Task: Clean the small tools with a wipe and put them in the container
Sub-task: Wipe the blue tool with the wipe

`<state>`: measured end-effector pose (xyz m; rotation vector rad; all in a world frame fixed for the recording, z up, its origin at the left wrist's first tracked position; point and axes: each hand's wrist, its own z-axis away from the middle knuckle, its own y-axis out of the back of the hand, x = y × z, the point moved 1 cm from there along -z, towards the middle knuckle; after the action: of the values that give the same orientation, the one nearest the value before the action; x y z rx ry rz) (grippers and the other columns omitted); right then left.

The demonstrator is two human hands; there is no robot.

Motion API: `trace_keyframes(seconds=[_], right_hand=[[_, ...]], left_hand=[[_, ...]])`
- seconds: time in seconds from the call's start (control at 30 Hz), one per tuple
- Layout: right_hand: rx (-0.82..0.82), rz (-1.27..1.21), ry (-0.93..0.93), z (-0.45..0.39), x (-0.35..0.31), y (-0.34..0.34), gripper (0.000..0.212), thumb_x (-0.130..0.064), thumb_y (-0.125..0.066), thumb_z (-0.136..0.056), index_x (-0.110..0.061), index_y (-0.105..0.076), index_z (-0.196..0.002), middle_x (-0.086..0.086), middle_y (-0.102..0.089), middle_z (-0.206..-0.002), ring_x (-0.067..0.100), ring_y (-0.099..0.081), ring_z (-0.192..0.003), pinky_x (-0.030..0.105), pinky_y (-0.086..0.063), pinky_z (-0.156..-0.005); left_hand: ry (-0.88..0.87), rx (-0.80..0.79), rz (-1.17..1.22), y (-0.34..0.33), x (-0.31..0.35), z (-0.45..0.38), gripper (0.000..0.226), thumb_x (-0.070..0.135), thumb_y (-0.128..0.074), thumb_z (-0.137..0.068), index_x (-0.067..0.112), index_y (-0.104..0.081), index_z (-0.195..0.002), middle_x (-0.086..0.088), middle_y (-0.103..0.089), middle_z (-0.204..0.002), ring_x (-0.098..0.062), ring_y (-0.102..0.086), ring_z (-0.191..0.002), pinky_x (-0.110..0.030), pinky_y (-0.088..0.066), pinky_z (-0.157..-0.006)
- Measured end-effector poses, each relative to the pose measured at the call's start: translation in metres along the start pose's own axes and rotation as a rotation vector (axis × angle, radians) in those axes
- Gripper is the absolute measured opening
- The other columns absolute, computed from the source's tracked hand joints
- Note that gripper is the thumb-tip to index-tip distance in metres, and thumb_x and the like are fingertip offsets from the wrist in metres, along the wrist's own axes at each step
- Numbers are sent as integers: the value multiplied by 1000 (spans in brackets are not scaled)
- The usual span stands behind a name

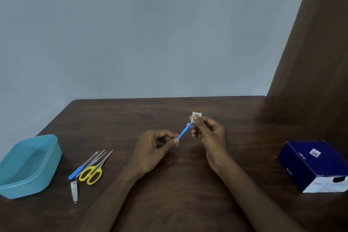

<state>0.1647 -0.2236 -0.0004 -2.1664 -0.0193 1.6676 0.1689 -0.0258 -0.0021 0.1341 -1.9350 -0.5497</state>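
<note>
Two hands share one slim blue-handled tool [185,130]: your left hand [156,149] pinches its handle end, your right hand [208,133] pinches the small white wipe [195,116] round its tip. You look mid-wipe; next, carry it well left of your left grip to the teal plastic container [28,165].

Worktop [169,184] was dark wood grain, slight sheen. Container [28,165] was translucent teal plastic, smooth. Scissors [94,171] had glossy yellow plastic handles and metal blades. Nail clipper [74,191] was bright metal. Box [316,165] looked like cardboard.
</note>
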Motion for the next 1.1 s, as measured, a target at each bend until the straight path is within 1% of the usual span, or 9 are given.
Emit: trace_keyframes(seconds=[0.13,0.27,0.33,0.43,0.57,0.63,0.73,0.93,1.1], right_hand=[[-32,-1,-9,1,1,0,4,-9,-79,-93,-11,-83,-94,9,-82,-97,16,-60,-68,30,-53,-71],[-9,-34,-14,-2,0,0,20,-20,-71,-100,-8,-80,-87,9,-75,-79,13,-56,-62,25,-51,-63],[-24,1,-7,-1,2,-1,14,-16,-73,-99,-11,-81,-88,7,-78,-86,13,-58,-64,25,-52,-64],[-129,106,-13,4,5,-1,7,-5,-81,-90,-10,-79,-94,-3,-82,-109,10,-70,-77,23,-55,-68],[-242,191,-77,8,7,-2,19,-5,-84,-87,-9,-78,-104,-2,-83,-99,10,-76,-84,23,-56,-73],[-179,183,-47,5,6,-2,7,-11,-81,-92,-6,-80,-97,-2,-82,-94,11,-70,-75,25,-54,-70],[-73,90,-20,-1,5,-3,16,-18,-71,-101,-8,-82,-94,7,-78,-92,10,-56,-64,24,-51,-64],[-177,158,-53,6,4,-4,10,-11,-77,-95,-10,-81,-85,-2,-82,-98,10,-58,-62,22,-52,-63],[61,-28,-7,-5,-1,2,11,-14,-72,-99,-6,-80,-95,13,-81,-90,10,-56,-60,22,-51,-59]], left_hand=[[4,37,8,0,-3,-1,7,25,-81,-97,30,-86,-98,3,-80,-82,5,-60,-63,-20,-49,-61],[-5,27,4,0,-4,-1,8,25,-82,-96,30,-86,-100,4,-80,-82,2,-65,-68,-23,-53,-64],[4,28,-6,0,-3,-2,7,25,-81,-97,29,-86,-98,6,-80,-82,3,-65,-67,-22,-52,-64],[-9,27,-20,1,0,0,11,23,-78,-100,28,-84,-93,9,-79,-81,2,-66,-65,-21,-51,-63],[-52,41,-37,2,2,1,11,22,-77,-99,25,-84,-92,8,-81,-86,-13,-77,-83,-24,-56,-74],[-43,41,-7,2,3,1,8,22,-79,-98,27,-86,-100,8,-81,-88,-7,-75,-81,-19,-54,-73],[-47,29,-6,1,3,1,12,22,-82,-96,30,-86,-104,9,-81,-87,4,-68,-76,-14,-51,-71],[-73,67,-53,3,2,0,14,20,-81,-96,31,-86,-104,15,-79,-84,3,-70,-76,-10,-48,-70],[-42,81,-40,1,0,-2,12,23,-83,-94,32,-87,-101,11,-80,-83,-2,-70,-74,-17,-52,-70]])
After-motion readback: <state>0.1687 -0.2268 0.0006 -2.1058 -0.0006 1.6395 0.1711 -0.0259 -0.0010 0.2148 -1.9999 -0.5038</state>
